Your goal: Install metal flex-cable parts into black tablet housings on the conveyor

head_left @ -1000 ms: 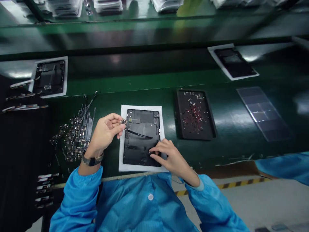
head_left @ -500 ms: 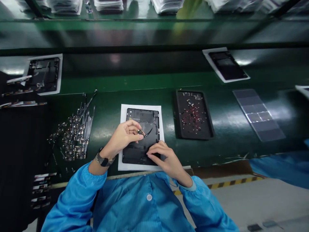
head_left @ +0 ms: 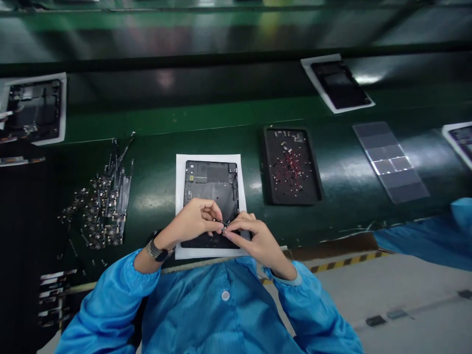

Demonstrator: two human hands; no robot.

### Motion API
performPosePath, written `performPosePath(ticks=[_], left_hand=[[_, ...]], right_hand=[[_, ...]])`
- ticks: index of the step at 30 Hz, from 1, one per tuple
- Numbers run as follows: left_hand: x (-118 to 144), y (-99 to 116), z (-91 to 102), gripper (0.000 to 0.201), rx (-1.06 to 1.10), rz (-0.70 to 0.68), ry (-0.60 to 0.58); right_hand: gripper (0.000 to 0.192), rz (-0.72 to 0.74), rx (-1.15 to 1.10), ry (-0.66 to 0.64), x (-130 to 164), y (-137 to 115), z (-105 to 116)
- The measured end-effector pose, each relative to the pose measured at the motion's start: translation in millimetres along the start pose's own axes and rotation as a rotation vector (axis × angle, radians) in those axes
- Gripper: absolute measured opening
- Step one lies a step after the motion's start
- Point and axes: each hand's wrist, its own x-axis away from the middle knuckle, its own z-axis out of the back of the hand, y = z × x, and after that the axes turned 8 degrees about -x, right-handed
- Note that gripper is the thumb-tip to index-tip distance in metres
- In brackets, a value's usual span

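Two hands, left hand (head_left: 195, 220) and right hand (head_left: 248, 235), are pinching shut on the small connector (head_left: 222, 224), so I'm seating it gently on the tablet shell (head_left: 212, 189).

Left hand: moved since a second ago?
Yes. The left hand went from the tablet shell's upper left corner down to its lower edge, meeting the right hand.

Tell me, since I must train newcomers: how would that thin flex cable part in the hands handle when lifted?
Probably floppy: the flex cable part is a thin strip, pinched between both hands, left hand and right hand. Likely very light, being small beside the open tablet. Possibly fragile, so a gentle grip seems wise.
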Motion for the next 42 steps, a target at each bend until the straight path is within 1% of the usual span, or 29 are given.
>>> performPosePath(ticks=[7, 12, 17, 26, 30, 37, 40, 42], left_hand=[[0.2, 2.2, 2.2, 0.016, -0.057, 0.042, -0.028], [1.4, 2.1, 1.8, 0.015, -0.094, 0.044, -0.022], [1.5, 1.0, 1.5, 0.017, -0.099, 0.041, -0.022], [2.3, 4.7, 2.0, 0.025, -0.084, 0.061, -0.033], [3.6, 5.1, 0.5, 0.026, -0.115, 0.065, 0.008], [7.6, 6.9, -4.5, 0.017, -0.23, 0.034, 0.091], [6.9, 5.4, -5.0, 0.017, -0.212, 0.04, 0.097], [5.7, 4.9, -4.1, 0.019, -0.165, 0.07, 0.074]], right_hand=[[0.019, -0.049, 0.011, 0.0, -1.9, 0.5, 0.7], [0.015, -0.055, 0.013, -0.062, -3.4, -0.1, 4.8], [0.016, -0.061, 0.024, -0.077, -5.3, -1.4, 6.1], [0.009, -0.099, 0.007, -0.082, -7.4, 0.2, 7.2], [0.01, -0.108, 0.007, -0.074, -8.2, -0.5, 6.5], [0.01, -0.11, 0.014, -0.047, -8.3, -1.5, 2.2], [0.01, -0.12, 0.026, -0.042, -8.1, 0.1, 3.1], [0.011, -0.109, 0.017, -0.052, -7.9, 1.3, 5.0]])
